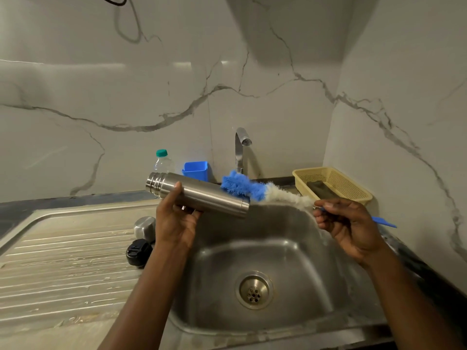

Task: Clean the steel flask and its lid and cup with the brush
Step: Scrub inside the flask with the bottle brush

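Over the sink (265, 248), the left hand (177, 218) grips the flask (202, 194) while the right hand (346, 223) pinches the brush (252, 188) against its side.

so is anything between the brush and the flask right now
Nothing visible. The brush lies with its blue head against the flask near its right end; the left hand grips the flask further left, clear of the bristles.

Steel flask (202, 194) tilted (uncapped), brush (242, 185) at base, cup (144, 227) beside lid (137, 252)
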Motion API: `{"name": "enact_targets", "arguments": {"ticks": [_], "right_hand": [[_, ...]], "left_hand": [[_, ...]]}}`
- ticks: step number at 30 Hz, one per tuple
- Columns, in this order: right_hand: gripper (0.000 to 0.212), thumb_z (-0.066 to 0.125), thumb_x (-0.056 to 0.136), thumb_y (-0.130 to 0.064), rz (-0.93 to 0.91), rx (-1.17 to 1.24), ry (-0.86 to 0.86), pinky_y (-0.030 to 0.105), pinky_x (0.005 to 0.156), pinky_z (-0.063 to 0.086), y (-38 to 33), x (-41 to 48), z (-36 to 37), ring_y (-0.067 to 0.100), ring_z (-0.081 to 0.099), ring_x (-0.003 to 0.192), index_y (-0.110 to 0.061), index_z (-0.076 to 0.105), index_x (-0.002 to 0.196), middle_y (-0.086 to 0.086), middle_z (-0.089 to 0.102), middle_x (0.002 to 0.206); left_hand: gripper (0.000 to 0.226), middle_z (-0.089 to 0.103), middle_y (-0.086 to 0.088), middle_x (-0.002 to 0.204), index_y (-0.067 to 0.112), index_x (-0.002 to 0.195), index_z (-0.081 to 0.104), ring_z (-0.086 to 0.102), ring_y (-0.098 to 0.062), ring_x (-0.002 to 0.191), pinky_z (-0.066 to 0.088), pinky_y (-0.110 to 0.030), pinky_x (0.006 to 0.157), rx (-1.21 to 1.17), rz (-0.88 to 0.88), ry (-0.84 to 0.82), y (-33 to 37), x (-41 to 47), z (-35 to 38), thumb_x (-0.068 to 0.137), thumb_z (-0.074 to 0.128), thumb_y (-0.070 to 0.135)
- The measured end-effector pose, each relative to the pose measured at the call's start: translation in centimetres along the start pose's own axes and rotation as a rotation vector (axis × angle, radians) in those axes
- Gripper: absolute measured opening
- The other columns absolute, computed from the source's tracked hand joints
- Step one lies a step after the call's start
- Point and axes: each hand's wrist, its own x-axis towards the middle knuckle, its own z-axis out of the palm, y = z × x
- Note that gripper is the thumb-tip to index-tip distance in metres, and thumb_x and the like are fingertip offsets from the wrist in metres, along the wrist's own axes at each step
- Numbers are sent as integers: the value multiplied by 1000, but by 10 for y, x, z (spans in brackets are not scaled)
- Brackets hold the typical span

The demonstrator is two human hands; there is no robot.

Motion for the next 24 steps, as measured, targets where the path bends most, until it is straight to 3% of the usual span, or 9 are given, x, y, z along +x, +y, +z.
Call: {"name": "enact_targets", "arguments": {"ticks": [5,11,16,21,24], "right_hand": [[24,59,84,-6,44,-5,-58,24,60,61,17,3,17,18,73,65,-4,83,87,17,75,78],[20,66,78,-11,26,-9,-27,24,57,60,8,2,5,17,71,61,-5,83,84,17,75,74],[24,75,71,-19,61,5,-93,25,62,61,20,3,19,18,73,67,-5,83,88,18,75,80],[26,58,83,-6,38,15,-54,23,57,60,12,3,8,17,71,61,-5,83,84,16,75,75],[19,66,79,-11,41,36,-75,23,58,60,16,3,9,17,72,63,-4,83,86,17,75,76]], "left_hand": [[55,57,-25,149,6,145,53,63,-39,131,55,-57,106,25,-28,-25,-5,-5,5,95,71,20],[62,62,-21,141,10,146,51,67,-38,123,65,-51,84,26,-2,45,-7,-8,9,92,78,24],[53,64,-17,136,14,141,53,68,-34,121,58,-57,102,98,-35,-20,-13,-14,15,95,75,23],[53,62,-18,138,11,142,53,67,-34,121,61,-53,96,95,-28,-3,-7,-16,15,95,74,22],[51,63,-17,136,11,142,54,67,-34,121,64,-51,89,110,-40,-13,-7,-16,16,96,74,23]]}}
